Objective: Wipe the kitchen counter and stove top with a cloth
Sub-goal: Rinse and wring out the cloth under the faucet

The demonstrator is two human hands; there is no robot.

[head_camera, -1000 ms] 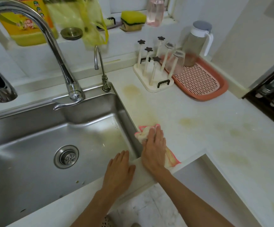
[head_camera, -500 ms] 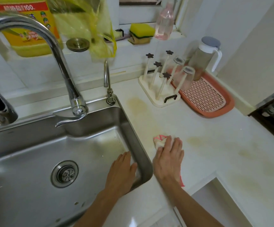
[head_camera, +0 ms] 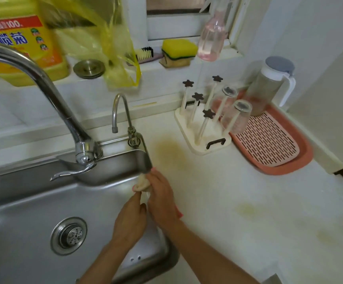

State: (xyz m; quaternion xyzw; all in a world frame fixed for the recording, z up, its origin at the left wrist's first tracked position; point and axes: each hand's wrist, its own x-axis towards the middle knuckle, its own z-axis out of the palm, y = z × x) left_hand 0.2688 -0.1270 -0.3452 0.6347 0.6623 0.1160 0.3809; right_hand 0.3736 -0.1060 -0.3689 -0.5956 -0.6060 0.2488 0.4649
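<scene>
Rack (head_camera: 202, 130) between sink (head_camera: 33, 201) and tray (head_camera: 273, 144)

Single view only: head-worn wide-angle camera, above sink corner, aimed forward and down. Close range; both forearms enter from bottom edge, left hand (head_camera: 130, 219) and right hand (head_camera: 162, 196) near frame centre. Sink (head_camera: 33, 201) fills lower left, big tap (head_camera: 43, 89) looms near at left. Tabletop (head_camera: 238, 201) runs right and away toward cup rack (head_camera: 202, 130) and pink tray (head_camera: 273, 148). Window ledge (head_camera: 152, 67) and detergent jug (head_camera: 20, 48) line top edge. Wide lens bends straight lines at frame edges. No second view, so no shared area.
</scene>
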